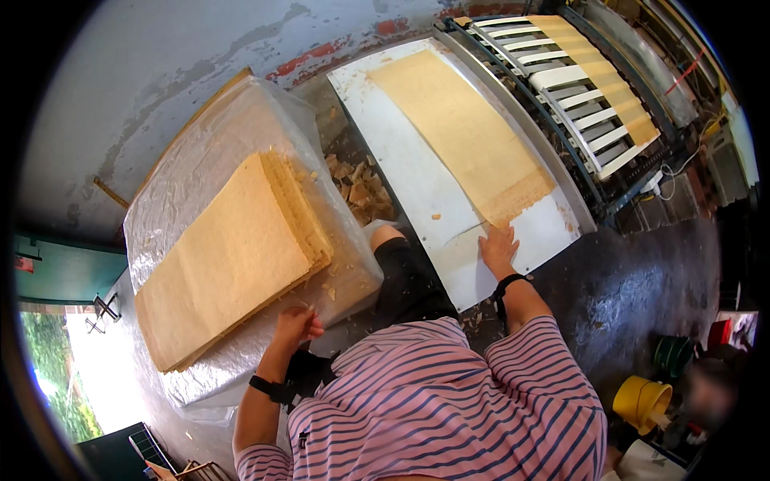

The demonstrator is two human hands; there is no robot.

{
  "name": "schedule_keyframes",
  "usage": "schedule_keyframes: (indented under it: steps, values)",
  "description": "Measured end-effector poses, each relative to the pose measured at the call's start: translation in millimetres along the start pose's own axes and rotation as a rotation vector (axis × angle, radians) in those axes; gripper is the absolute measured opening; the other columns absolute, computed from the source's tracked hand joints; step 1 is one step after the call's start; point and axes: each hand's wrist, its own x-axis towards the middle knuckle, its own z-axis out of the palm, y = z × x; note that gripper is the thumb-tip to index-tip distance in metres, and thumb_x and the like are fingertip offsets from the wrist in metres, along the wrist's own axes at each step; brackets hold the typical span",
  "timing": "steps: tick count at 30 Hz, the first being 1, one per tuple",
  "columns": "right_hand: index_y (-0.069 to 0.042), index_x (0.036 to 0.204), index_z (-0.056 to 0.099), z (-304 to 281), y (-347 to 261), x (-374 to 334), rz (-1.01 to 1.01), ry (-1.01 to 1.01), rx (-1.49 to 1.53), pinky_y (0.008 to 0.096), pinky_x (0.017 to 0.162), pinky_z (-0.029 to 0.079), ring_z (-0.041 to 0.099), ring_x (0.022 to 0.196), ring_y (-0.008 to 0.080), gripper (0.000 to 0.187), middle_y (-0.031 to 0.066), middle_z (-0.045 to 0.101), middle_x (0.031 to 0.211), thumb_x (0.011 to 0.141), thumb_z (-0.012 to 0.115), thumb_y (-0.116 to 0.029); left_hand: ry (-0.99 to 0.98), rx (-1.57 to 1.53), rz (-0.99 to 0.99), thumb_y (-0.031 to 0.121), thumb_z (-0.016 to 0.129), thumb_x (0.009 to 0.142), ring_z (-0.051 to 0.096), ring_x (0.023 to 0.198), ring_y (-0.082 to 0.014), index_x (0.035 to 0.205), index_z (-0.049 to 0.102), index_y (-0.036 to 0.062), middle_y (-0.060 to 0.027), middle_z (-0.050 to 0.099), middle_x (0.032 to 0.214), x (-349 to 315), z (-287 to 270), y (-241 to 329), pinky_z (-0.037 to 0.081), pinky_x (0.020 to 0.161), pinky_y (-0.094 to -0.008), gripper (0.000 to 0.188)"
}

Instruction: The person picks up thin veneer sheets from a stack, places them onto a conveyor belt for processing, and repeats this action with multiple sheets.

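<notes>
A long thin tan sheet (465, 128) with a ragged near end lies on a white board (425, 176) to the right. My right hand (499, 247) is open, fingers spread and resting on the board at the sheet's near end. My left hand (297, 326) is curled closed beside the near edge of a stack of similar tan sheets (224, 256); whether it holds anything small is hidden. The stack lies on a large block wrapped in clear plastic (200, 168), with loose crumbs along its right side.
Broken tan scraps (361, 191) fill the gap between block and board. Past the board's right side stands a slatted rack machine (577, 88) carrying another tan strip (601, 76). A yellow bucket (642, 403) and a blurred person (710, 389) are at the lower right.
</notes>
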Motion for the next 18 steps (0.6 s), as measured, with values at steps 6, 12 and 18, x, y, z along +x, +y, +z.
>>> schedule_keyframes:
  steps: [6, 12, 18]
  values:
    - [-0.006, 0.098, 0.051, -6, 17, 26, -0.322, 0.050, -0.237, 0.0504, 0.089, 0.025, 0.028, 0.115, 0.0268, 0.034, 0.0118, 0.033, 0.123, 0.068, 0.059, -0.021, 0.016, -0.046, -0.001, 0.026, 0.051, 0.079, 0.057, 0.053, -0.0180, 0.081, 0.051, 0.0013, -0.0104, 0.056, 0.067, 0, -7, -11, 0.045, 0.045, -0.0255, 0.025]
    - [-0.009, 0.081, 0.054, -101, 7, 62, -0.703, 0.433, -0.180, 0.0359, 0.077, 0.038, 0.051, 0.079, 0.0244, 0.010, 0.0049, 0.054, 0.079, 0.073, 0.047, -0.011, -0.058, -0.071, 0.040, 0.026, 0.053, 0.079, 0.058, 0.054, -0.0169, 0.084, 0.051, 0.0009, -0.0097, 0.056, 0.068, 5, -4, -4, 0.046, 0.046, -0.0239, 0.026]
    - [-0.004, 0.093, 0.053, -228, -89, 29, -0.786, 0.824, 0.436, 0.0337, 0.071, 0.042, 0.051, 0.086, 0.0304, 0.025, 0.0101, 0.055, 0.095, 0.069, 0.056, -0.007, -0.106, -0.137, 0.063, 0.025, 0.054, 0.078, 0.058, 0.054, -0.0166, 0.085, 0.051, 0.0003, -0.0094, 0.056, 0.069, 7, 1, -6, 0.048, 0.048, -0.0244, 0.026]
